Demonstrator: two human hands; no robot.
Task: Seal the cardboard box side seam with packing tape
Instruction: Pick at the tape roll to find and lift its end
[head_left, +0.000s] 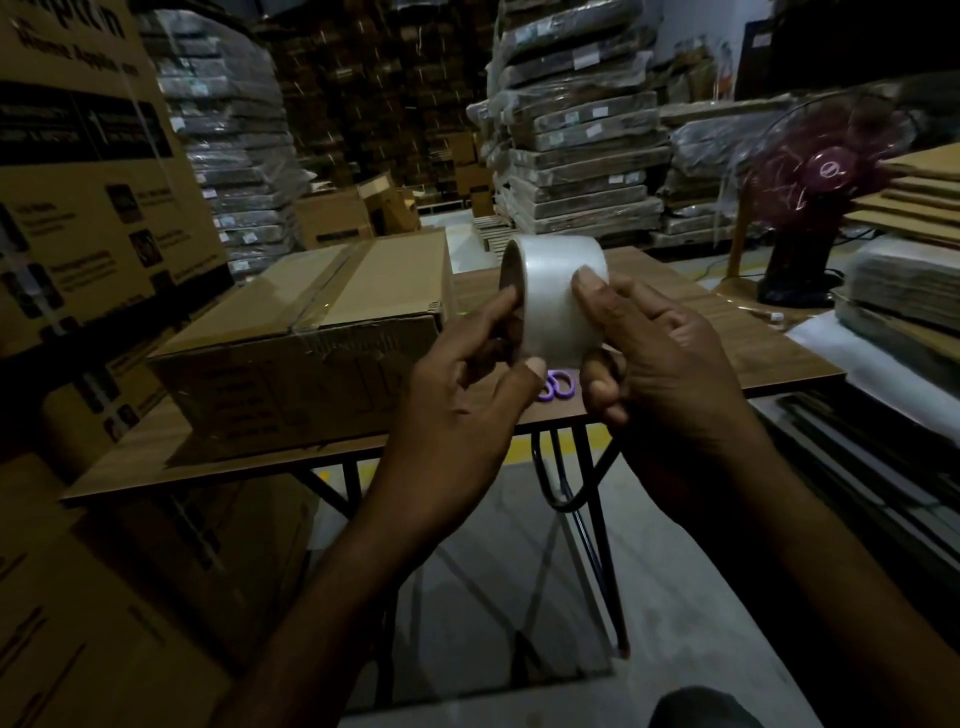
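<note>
The left hand (457, 410) grips the tape roll (563, 291), a finger hooked into its core and the thumb under the rim. The right hand (670, 374) pinches the outer wrap, thumb on top. The roll looks light and stiff with slick film, so the core seems the surest hold. The box (311, 353) lies left of and beyond the grip, and scissors (558, 387) sit just beneath it.

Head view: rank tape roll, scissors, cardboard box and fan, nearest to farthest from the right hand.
1. tape roll, gripped by the right hand.
2. scissors, on the table just below-left.
3. cardboard box, left on the table.
4. fan, far back right.
</note>
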